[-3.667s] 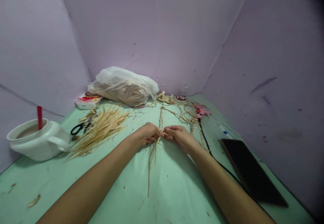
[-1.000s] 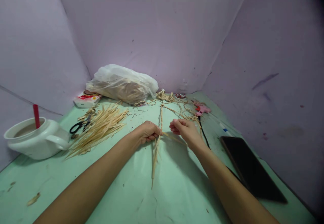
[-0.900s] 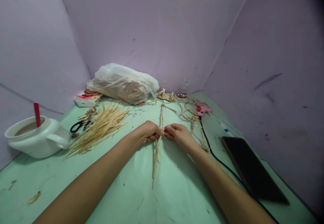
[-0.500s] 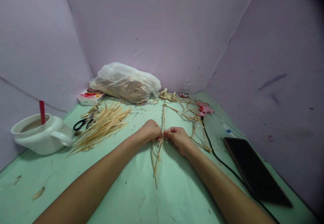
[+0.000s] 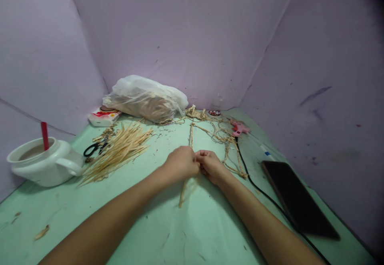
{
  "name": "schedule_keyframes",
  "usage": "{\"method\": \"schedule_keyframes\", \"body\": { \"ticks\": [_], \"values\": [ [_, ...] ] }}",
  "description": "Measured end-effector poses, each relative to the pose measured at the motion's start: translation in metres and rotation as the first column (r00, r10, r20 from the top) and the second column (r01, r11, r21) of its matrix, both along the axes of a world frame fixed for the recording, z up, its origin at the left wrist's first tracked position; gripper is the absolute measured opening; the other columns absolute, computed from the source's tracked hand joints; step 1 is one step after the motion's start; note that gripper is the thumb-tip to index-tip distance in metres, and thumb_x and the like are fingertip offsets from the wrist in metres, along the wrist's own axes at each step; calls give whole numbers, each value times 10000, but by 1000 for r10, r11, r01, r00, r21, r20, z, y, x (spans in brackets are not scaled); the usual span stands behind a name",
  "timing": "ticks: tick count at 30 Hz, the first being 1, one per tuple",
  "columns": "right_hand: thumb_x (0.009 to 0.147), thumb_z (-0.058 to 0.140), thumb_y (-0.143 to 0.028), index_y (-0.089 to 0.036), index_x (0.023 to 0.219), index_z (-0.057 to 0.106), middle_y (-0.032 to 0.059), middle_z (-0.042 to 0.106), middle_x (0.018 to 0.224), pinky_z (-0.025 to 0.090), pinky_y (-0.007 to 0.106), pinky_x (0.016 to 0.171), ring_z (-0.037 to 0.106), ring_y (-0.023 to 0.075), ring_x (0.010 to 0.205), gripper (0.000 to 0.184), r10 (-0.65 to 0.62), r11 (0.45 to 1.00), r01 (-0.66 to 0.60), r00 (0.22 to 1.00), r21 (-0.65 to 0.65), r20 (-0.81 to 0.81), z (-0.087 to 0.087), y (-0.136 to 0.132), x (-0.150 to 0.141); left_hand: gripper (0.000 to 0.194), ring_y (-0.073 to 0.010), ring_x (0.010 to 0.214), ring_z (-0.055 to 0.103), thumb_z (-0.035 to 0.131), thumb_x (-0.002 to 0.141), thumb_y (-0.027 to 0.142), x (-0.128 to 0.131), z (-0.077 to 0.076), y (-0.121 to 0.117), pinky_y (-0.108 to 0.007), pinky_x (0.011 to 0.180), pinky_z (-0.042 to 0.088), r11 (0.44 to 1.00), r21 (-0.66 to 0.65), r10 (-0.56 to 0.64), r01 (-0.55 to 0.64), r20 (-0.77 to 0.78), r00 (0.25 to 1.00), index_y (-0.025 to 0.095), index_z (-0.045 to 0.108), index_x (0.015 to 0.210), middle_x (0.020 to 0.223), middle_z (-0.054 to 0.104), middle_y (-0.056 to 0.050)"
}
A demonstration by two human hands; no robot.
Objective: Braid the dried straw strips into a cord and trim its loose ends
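Note:
A straw-coloured braided cord (image 5: 191, 135) runs down the middle of the green table towards me. My left hand (image 5: 183, 163) is closed over its near end, back of the hand upward, hiding the fingertips. Right beside it, my right hand (image 5: 209, 165) pinches the same cord, thumb and forefinger meeting the left hand's fingers. Below the hands a loose strand (image 5: 182, 195) sticks out towards me; other strands there are blurred. Beyond my right hand, the thin braid lies in tangled loops (image 5: 229, 141).
Left of my hands lies a pile of dry fibre strips (image 5: 123, 147), with black-handled scissors (image 5: 91, 149) beside it. A white pot (image 5: 45, 167) holds a red stick. At the back rests a plastic bag (image 5: 147, 97). A pink glue gun (image 5: 240, 128), its cord and a dark tablet (image 5: 300, 201) lie right.
My left hand has moved right and turned over the strands, up against my right hand. The loose strands below have shifted, with fewer visible. The whole view has shifted slightly.

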State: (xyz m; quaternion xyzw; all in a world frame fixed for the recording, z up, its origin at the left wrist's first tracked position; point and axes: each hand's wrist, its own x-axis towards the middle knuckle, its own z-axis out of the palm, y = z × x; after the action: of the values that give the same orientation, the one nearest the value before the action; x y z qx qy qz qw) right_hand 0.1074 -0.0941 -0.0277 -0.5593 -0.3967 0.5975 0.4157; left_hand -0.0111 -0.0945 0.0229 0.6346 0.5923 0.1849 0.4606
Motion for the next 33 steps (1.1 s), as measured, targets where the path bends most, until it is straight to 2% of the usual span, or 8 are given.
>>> {"method": "schedule_keyframes", "body": {
  "ticks": [2, 5, 12, 16, 22, 24, 28, 33],
  "values": [
    [568, 553, -199, -161, 531, 512, -83, 353, 338, 116, 196, 335, 222, 38, 309, 67, 33, 999, -33, 999, 10, -13, 1, 1, 3, 123, -101, 414, 411, 586, 638, 153, -10, 3, 15, -225, 430, 255, 993, -78, 100, -93, 95, 990, 135, 553, 521, 413, 453, 6],
    [588, 582, -225, -152, 547, 529, -76, 373, 364, 131, 193, 339, 226, 34, 324, 99, 75, 997, -75, 997, 21, -29, 1, 2, 7, 54, -69, 353, 376, 527, 678, 147, -19, 2, 30, -211, 375, 251, 975, -187, 151, -117, 180, 972, 122, 575, 679, 507, 548, -1],
    [597, 559, -207, -153, 622, 540, -7, 562, 521, 326, 192, 430, 450, 69, 426, 63, 129, 989, -129, 992, 74, 8, 2, 2, 8, 140, -41, 413, 463, 459, 714, 124, -8, -16, 28, -152, 387, 351, 895, -430, 50, 119, 362, 931, 78, 575, 651, 608, 599, -52],
    [585, 554, -163, -157, 639, 537, 8, 599, 540, 373, 206, 488, 513, 97, 485, 57, 146, 980, -161, 981, 117, 125, 2, 4, 11, 103, -45, 365, 435, 520, 674, 133, -7, -20, 27, -156, 364, 339, 905, -410, 31, 113, 331, 943, 84, 571, 599, 478, 528, -4],
    [583, 565, -116, -162, 598, 555, -21, 570, 525, 325, 206, 497, 467, 100, 513, 49, 78, 949, -192, 913, 252, 401, 2, 3, 14, 190, -52, 270, 306, 566, 575, 99, -3, -20, 23, -182, 300, 184, 964, -263, 75, -32, 155, 985, 131, 459, 421, 285, 360, 40],
    [606, 557, -122, -163, 621, 582, -9, 584, 551, 316, 215, 512, 471, 110, 535, 50, 35, 913, -248, 839, 325, 543, 5, -1, 13, 212, -41, 269, 264, 563, 565, 100, -1, -19, 21, -187, 305, 141, 973, -220, 98, -66, 141, 985, 139, 431, 405, 281, 329, 53],
    [686, 482, -125, -168, 728, 634, 46, 660, 681, 343, 229, 571, 550, 140, 621, 162, -89, 817, -440, 543, 373, 835, 13, -10, 10, 224, -23, 289, 206, 519, 564, 66, 4, -16, 17, -196, 328, 105, 976, -172, 160, -134, 150, 976, 143, 390, 398, 290, 296, 64],
    [711, 479, -179, -195, 758, 674, 69, 695, 746, 331, 248, 558, 598, 177, 685, 201, -98, 867, -427, 354, 255, 930, 22, -18, 5, 220, -23, 299, 205, 509, 539, 50, 9, -19, 16, -198, 341, 113, 964, -178, 226, -197, 163, 960, 147, 372, 397, 291, 276, 67]
  ]
}}
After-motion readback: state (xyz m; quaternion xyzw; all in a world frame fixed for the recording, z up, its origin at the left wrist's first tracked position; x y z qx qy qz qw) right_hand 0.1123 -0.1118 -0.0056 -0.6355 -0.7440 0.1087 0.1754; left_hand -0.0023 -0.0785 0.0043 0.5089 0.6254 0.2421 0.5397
